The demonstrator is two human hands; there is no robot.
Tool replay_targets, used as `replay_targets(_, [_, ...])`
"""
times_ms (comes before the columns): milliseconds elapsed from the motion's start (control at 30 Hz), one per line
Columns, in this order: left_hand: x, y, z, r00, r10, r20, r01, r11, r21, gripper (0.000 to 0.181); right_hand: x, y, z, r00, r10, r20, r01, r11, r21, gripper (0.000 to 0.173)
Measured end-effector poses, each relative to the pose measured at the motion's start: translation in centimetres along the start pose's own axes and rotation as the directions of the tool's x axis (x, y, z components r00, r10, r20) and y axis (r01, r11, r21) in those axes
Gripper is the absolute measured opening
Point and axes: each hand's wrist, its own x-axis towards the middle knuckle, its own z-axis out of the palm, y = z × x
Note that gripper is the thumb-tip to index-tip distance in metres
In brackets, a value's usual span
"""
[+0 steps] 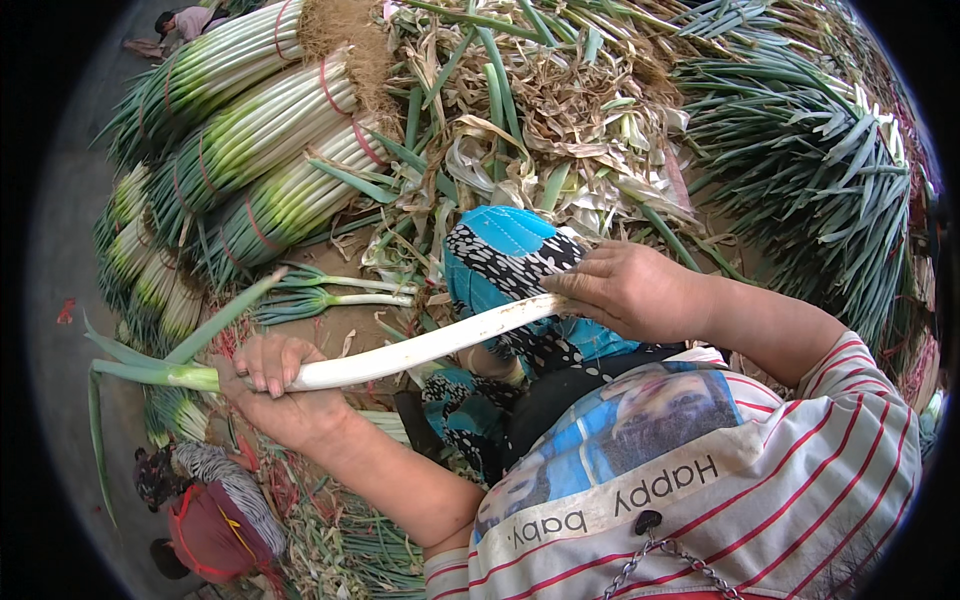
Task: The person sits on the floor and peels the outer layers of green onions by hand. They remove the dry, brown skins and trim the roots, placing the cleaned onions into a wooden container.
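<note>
My left hand [281,382] is closed around a long green onion [427,349] just below where its white stalk turns green; the leaves spread beyond it to the left. At the other end, my right hand [626,289] grips the stalk near its root end, which the fingers partly hide. The onion slants across the front of my lap, brown specks showing near the right hand. Two smaller green onions [367,300] lie on the ground beyond it. Above my patterned trouser knee [510,232] is a heap of dry husks and leaf scraps [577,127].
Bundles of green onions tied with red bands [262,142] are stacked at upper left, with smaller bundles [154,262] beside them. A large pile of leafy green onions [802,187] stands at right. One person [217,517] is at lower left, another [191,22] at top left.
</note>
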Motion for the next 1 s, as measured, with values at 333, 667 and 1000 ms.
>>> replay_targets(333, [-0.1,-0.7,0.2,1.0,0.014,-0.027,-0.013,0.999,0.034,0.027,0.0,-0.2,0.8,0.999,0.007,0.05,0.001,0.987,-0.158,0.033])
replay_targets(667, [-0.4,-1.2,1.7,0.995,0.086,-0.056,-0.081,0.993,0.087,0.027,0.1,-0.3,1.2,0.998,0.056,-0.043,-0.059,0.994,-0.09,0.02])
replay_targets(1000, [-0.5,-2.0,2.5,0.993,0.109,-0.056,-0.103,0.99,0.098,0.028,0.1,0.7,1.1,0.919,0.394,0.012,-0.387,0.899,0.204,0.018])
